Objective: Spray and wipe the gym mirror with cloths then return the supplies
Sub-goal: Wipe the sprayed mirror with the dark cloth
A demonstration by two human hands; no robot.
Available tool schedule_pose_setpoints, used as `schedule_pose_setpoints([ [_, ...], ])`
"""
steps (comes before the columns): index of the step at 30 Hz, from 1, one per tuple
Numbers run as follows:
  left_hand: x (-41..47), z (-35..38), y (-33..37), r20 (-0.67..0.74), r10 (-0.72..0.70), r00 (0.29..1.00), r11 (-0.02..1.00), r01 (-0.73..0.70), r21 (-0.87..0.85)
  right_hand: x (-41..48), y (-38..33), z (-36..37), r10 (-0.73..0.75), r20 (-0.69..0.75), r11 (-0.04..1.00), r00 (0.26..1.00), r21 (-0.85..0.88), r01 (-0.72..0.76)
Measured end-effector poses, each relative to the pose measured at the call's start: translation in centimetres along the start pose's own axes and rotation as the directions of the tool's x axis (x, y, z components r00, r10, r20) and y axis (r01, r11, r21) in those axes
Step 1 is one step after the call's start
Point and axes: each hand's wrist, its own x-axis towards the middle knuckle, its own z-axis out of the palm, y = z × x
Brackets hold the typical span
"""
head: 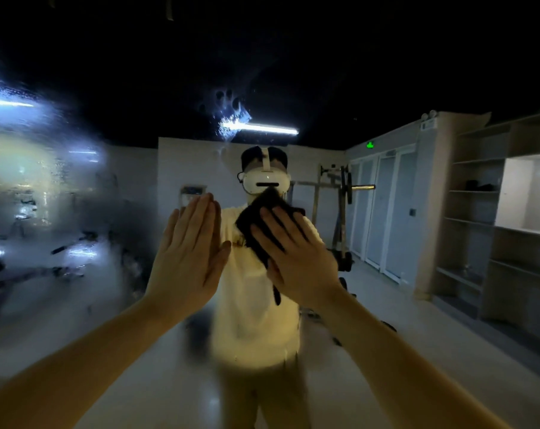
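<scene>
The gym mirror (76,187) fills the whole view. Its left part is fogged and streaked with spray, and droplets sit near a reflected ceiling lamp. My right hand (293,258) presses a dark cloth (256,218) flat against the glass with straight, spread fingers. A strip of the cloth hangs below that palm. My left hand (191,249) is raised just left of it, fingers straight and together, holding nothing; whether it touches the glass I cannot tell. No spray bottle is in view.
The mirror reflects a person in a pale shirt with a white headset, a barbell rack (340,212), light cabinet doors (383,212) and open shelving (479,212) on the right. A pale floor shows in the lower reflection.
</scene>
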Motion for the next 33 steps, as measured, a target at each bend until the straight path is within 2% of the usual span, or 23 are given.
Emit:
schedule_pose_setpoints([
  [3, -0.1, 1.8, 1.0, 0.033, -0.037, 0.999, 0.999, 0.036, 0.026, -3.0, 3.9, -0.5, 0.21, 0.002, 0.977, 0.978, -0.025, -0.21],
  [6, 0.0, 3.0, 1.7, 0.034, -0.081, 0.996, 0.995, 0.079, 0.058, -6.5, 7.3, -0.7, 0.395, -0.042, 0.919, 0.918, 0.028, -0.394],
  [8, 0.0, 3.4, 1.9, 0.015, -0.088, 0.996, 0.995, 0.087, 0.055, -8.7, 8.8, -0.6, 0.53, -0.065, 0.848, 0.845, 0.058, -0.528],
  [11, 0.0, 3.9, 2.0, -0.005, -0.098, 0.995, 0.993, 0.098, 0.061, -10.8, 8.6, 0.0, 0.738, -0.063, 0.674, 0.672, 0.116, -0.729],
  [13, -0.1, 4.0, 1.9, -0.004, -0.097, 0.995, 0.994, 0.097, 0.052, -10.6, 6.9, 0.5, 0.807, -0.072, 0.59, 0.586, 0.148, -0.794],
  [14, -0.1, 4.0, 1.9, 0.001, -0.095, 0.995, 0.994, 0.095, 0.05, -10.0, 5.6, 0.8, 0.815, -0.085, 0.578, 0.573, 0.166, -0.799],
  [15, -0.1, 3.9, 1.8, 0.006, -0.09, 0.996, 0.995, 0.09, 0.049, -9.4, 4.2, 1.0, 0.807, -0.096, 0.59, 0.583, 0.185, -0.786],
  [19, -0.3, 2.8, 1.0, 0.017, -0.035, 0.999, 0.999, 0.034, 0.037, -5.7, -1.8, 1.7, 0.679, -0.06, 0.727, 0.732, 0.19, -0.66],
  [22, -0.7, 1.5, 0.1, 0.034, -0.002, 0.999, 1.0, 0.002, 0.003, -2.3, -5.7, 1.7, 0.597, -0.032, 0.793, 0.801, 0.174, -0.584],
  [24, -1.6, 0.7, -0.3, 0.023, -0.002, 1.0, 1.0, 0.002, -0.026, -0.3, -8.1, 1.5, 0.517, -0.069, 0.845, 0.853, 0.198, -0.496],
  [26, -2.8, 0.4, -0.7, -0.007, 0.006, 1.0, 0.999, -0.007, -0.043, 0.9, -10.0, 1.4, 0.418, -0.094, 0.89, 0.904, 0.244, -0.386],
  [29, -4.7, 0.4, -1.1, -0.012, 0.018, 1.0, 0.999, -0.019, -0.047, 0.6, -10.9, 1.4, 0.211, -0.001, 0.944, 0.977, 0.26, -0.203],
  [31, -5.3, 0.6, -0.6, 0.004, 0.008, 1.0, 0.998, -0.008, -0.056, -0.7, -9.7, 1.7, 0.044, 0.015, 0.976, 0.999, 0.211, -0.046],
  [33, -5.6, 1.0, 0.6, 0.011, -0.002, 1.0, 0.998, 0.003, -0.068, -2.7, -7.6, 2.0, -0.056, 0.003, 0.985, 0.998, 0.161, 0.055],
])
